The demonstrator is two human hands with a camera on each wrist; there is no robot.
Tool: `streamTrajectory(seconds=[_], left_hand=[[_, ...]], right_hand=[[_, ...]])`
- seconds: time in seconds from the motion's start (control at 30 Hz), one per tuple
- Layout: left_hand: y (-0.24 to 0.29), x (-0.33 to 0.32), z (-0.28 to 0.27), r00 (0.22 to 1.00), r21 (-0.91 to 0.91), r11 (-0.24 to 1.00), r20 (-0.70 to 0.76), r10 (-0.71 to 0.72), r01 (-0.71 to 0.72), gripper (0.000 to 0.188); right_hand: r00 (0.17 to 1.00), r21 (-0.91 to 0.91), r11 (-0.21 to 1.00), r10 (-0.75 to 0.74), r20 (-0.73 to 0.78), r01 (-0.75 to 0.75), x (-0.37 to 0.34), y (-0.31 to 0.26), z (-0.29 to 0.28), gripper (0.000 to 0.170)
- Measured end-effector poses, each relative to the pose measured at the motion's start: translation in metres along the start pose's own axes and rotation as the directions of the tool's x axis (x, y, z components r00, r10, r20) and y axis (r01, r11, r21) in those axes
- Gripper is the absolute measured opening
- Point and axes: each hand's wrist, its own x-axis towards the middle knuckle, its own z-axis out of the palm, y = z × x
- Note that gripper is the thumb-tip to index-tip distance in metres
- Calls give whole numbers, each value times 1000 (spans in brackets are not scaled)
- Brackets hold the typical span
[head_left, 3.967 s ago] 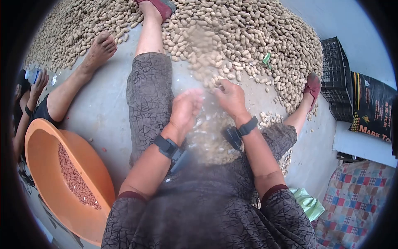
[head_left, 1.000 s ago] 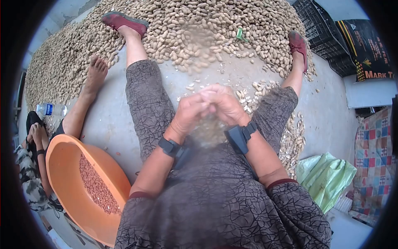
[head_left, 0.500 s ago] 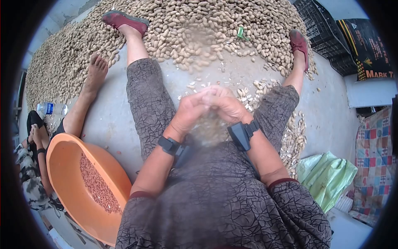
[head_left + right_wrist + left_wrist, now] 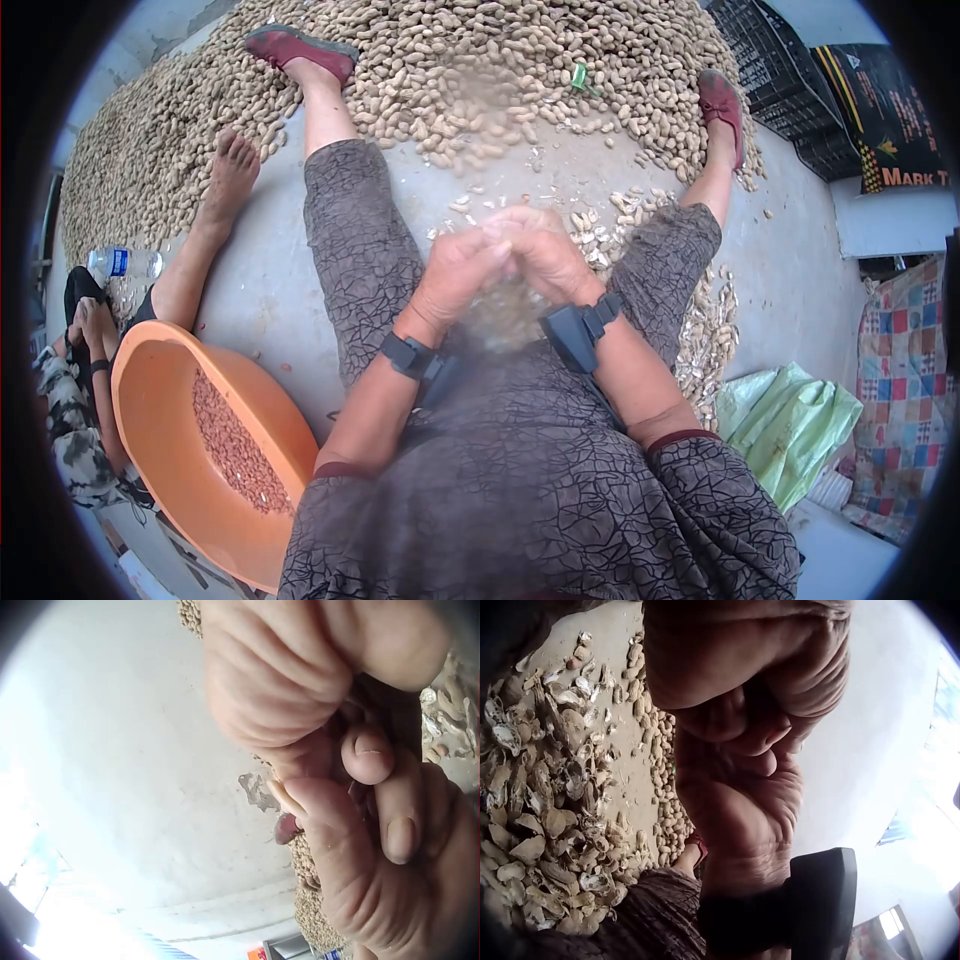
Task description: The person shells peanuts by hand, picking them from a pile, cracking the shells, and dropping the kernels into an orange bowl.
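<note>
In the head view my left hand (image 4: pixel 458 275) and right hand (image 4: pixel 545 258) meet in front of my lap, fingers curled in against each other. Small reddish peanut kernels (image 4: pixel 361 796) show in the gap between the fingers in the right wrist view; fingers and palms hide most of what is held. The right wrist view has the left thumb's nail edge standing up beside the right hand (image 4: pixel 292 682). Below the hands lies a blurred heap of shells (image 4: pixel 505 315), sharper as broken peanut shells (image 4: pixel 555 817) in the left wrist view.
A large pile of unshelled peanuts (image 4: pixel 560 50) spreads ahead. An orange basin (image 4: pixel 150 400) with shelled red kernels (image 4: pixel 235 440) stands at left, beside another person's bare leg (image 4: pixel 195 250). A plastic bottle (image 4: pixel 125 263), black crate (image 4: pixel 785 85) and green sack (image 4: pixel 790 425) lie around.
Four seconds ago the hands were apart, the right one near the peanut pile. They have since come together above my lap; over the last second only the fingers shift slightly.
</note>
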Motion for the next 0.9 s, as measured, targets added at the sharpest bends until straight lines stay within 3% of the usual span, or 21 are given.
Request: streamTrajectory(seconds=[0.17,0.23,0.33,0.5,0.6,0.67,0.77,0.9], left_hand=[[-4,2,-2,1000,13,1000,-8,-10,10,26],[-2,4,4,998,-17,1000,-61,-3,2,27],[-1,6,4,992,-51,999,-129,7,-13,29],[4,6,9,975,-57,997,-220,34,-48,31],[1,8,10,961,7,999,-274,42,-42,34],[-5,8,9,957,223,971,-251,148,-92,29],[4,4,14,947,356,928,-248,205,-108,28],[0,4,16,925,387,908,-261,275,-160,26]], right_hand=[[999,42,999,11,-33,-9,3,5,-2,19],[995,147,988,31,90,-44,2,2,-3,25],[997,217,975,33,76,-49,2,4,1,30],[1000,-12,1000,-10,20,10,3,-5,-7,28],[999,-99,995,29,18,-27,4,-4,-15,27],[996,-134,989,66,58,-58,1,-10,-10,26],[996,-117,990,80,37,-75,2,-8,-4,25],[999,-91,995,39,-12,-40,7,7,-6,20]])
